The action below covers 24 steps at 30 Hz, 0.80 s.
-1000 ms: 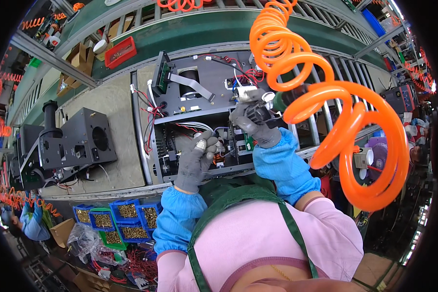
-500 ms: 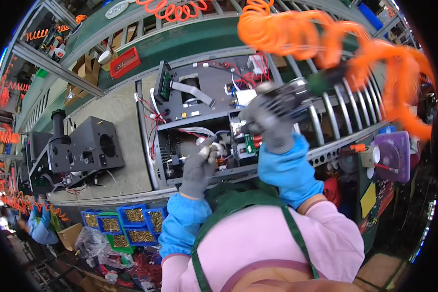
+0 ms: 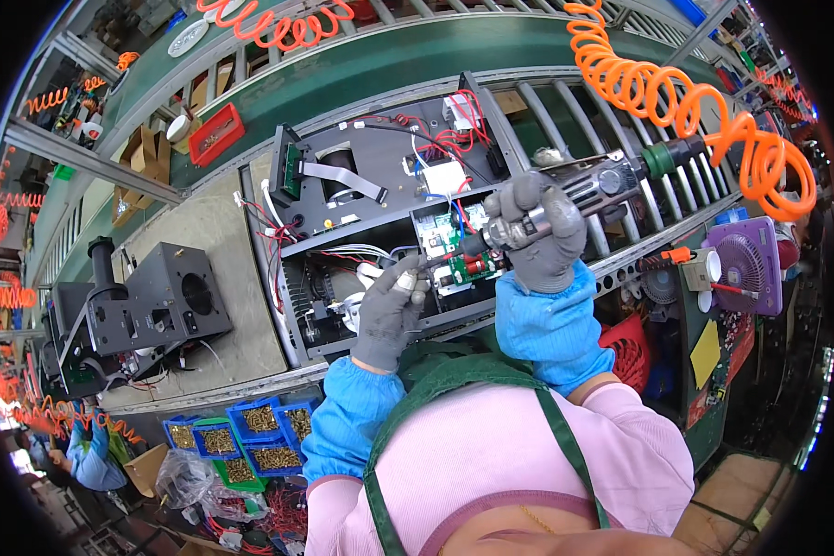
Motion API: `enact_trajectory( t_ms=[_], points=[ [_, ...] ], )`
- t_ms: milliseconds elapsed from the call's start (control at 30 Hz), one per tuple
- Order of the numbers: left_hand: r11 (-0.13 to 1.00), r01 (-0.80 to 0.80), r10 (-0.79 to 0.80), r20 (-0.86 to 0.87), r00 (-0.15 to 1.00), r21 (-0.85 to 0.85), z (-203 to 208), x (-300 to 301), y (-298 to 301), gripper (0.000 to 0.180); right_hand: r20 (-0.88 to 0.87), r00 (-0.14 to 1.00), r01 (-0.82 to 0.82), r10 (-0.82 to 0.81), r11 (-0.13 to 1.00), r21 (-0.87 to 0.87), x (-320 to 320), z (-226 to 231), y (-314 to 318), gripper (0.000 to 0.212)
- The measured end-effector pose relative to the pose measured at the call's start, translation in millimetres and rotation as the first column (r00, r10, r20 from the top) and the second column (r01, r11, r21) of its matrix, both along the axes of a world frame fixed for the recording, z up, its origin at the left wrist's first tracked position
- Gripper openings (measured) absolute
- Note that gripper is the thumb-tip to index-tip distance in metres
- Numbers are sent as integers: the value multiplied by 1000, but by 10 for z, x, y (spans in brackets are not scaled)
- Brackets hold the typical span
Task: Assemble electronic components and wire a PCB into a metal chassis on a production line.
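Observation:
A pneumatic screwdriver [image 3: 607, 183] lies almost level in my right hand [image 3: 545, 236], its grey-gloved fingers wrapped round the front of the body. Its bit points left, reaching the fingertips of my left hand [image 3: 387, 315]. That gloved hand is closed in a pinch at the bit's tip; whatever is between the fingers is too small to make out. Both hands are over the near compartment of an open dark metal chassis [image 3: 361, 215]. Inside it, a green circuit board [image 3: 477, 269] with red parts sits below the screwdriver, and white wires [image 3: 357, 250] run left of it.
An orange coiled air hose [image 3: 658, 88] joins the screwdriver's back end. Left on the bench stands a black metal housing [image 3: 171, 292]. Blue bins of brass screws [image 3: 259, 419] hang at the front edge. Metal rollers [image 3: 625, 218] and a purple fan [image 3: 743, 264] are at right.
The screwdriver has swung down and left, so its bit now meets my left fingertips. My left hand has shifted slightly right and up. The hose has stretched out to the right.

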<state>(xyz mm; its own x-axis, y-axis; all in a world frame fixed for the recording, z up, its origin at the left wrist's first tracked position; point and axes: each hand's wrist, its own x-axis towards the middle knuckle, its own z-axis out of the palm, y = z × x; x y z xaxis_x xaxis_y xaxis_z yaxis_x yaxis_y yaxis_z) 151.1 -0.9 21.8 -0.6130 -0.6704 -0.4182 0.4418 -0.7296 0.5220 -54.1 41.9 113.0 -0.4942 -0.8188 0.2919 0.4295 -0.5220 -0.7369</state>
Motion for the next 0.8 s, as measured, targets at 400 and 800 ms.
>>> enact_trajectory(
  t_ms=[400,800],
  points=[
    [979,119,-85,198,977,-166,105,-45,77,35,308,944,150,-117,985,-85,111,81,-7,28],
    [192,788,397,781,483,-585,-37,207,28,19,-42,998,61,-51,955,292,279,-305,206,48]
  ],
)
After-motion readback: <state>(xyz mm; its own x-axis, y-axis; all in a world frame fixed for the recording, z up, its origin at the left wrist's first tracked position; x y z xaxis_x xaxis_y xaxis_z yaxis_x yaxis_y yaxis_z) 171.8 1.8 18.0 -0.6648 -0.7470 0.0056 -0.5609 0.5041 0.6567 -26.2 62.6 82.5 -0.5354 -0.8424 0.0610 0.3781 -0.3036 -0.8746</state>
